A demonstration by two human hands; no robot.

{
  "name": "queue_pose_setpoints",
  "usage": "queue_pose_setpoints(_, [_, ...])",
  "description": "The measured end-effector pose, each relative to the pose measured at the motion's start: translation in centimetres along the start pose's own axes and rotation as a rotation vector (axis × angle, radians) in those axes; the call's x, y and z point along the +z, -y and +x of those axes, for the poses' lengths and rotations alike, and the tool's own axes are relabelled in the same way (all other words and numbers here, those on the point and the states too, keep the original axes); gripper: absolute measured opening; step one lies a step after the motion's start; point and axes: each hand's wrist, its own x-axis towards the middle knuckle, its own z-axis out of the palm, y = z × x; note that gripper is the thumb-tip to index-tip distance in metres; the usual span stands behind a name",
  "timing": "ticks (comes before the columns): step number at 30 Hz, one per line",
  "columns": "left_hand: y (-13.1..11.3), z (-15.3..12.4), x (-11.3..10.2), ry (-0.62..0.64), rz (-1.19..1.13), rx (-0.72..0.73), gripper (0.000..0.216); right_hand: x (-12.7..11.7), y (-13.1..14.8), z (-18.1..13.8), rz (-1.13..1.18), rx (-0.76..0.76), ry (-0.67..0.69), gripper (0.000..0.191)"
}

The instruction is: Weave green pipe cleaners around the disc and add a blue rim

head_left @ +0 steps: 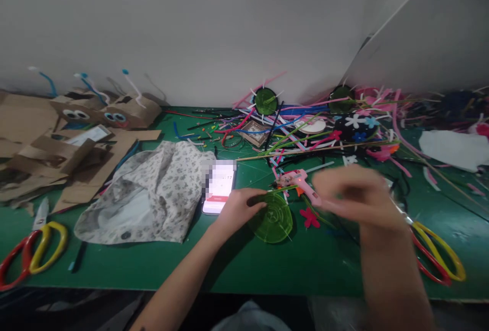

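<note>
My left hand [243, 210] reaches in from the lower left. Its thumb and fingers are curled together at the upper left edge of a green disc [272, 221] with coiled rings, which lies on the table. A thin green stem [288, 187] runs right from near those fingertips. My right hand [353, 193] is raised to the right of the disc, smeared by motion, so its fingers are unclear. Between the hands, a pink glue gun [305, 186] lies with a small orange light glowing. Just right of the disc is a red felt flower [309, 217].
A phone [218, 188] and a patterned cloth [153, 193] lie left of the disc. Scissors rest at the far left [34, 252] and right [439, 252]. Cardboard pieces [76, 158] with googly eyes stand back left. Tangled pipe cleaners [298, 117] cover the back, before a grey wall [191, 25].
</note>
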Motion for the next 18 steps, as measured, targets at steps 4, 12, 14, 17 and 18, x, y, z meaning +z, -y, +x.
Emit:
queue_pose_setpoints(4, [-0.1, -0.1, -0.1, 0.018, -0.009, -0.004, 0.028, 4.4, -1.2, 5.4, -0.028, -0.226, 0.587, 0.010])
queue_pose_setpoints(12, [-0.2, -0.2, -0.3, 0.029, -0.008, -0.013, 0.028, 6.7, -0.5, 2.8, -0.208, -0.093, 0.739, 0.022])
queue_pose_setpoints(14, [-0.4, -0.2, -0.2, 0.033, -0.009, -0.008, 0.028, 6.9, -0.4, 2.6, -0.207, -0.037, 0.737, 0.019])
queue_pose_setpoints(17, [-0.9, -0.2, -0.5, 0.004, -0.070, -0.029, 0.034, 6.6, -0.6, 2.9, -0.116, 0.034, 0.718, 0.012])
queue_pose_setpoints(18, [-1.1, -0.2, -0.7, -0.030, -0.123, -0.047, 0.040, 6.3, -0.8, 3.2, -0.053, 0.065, 0.689, 0.010])
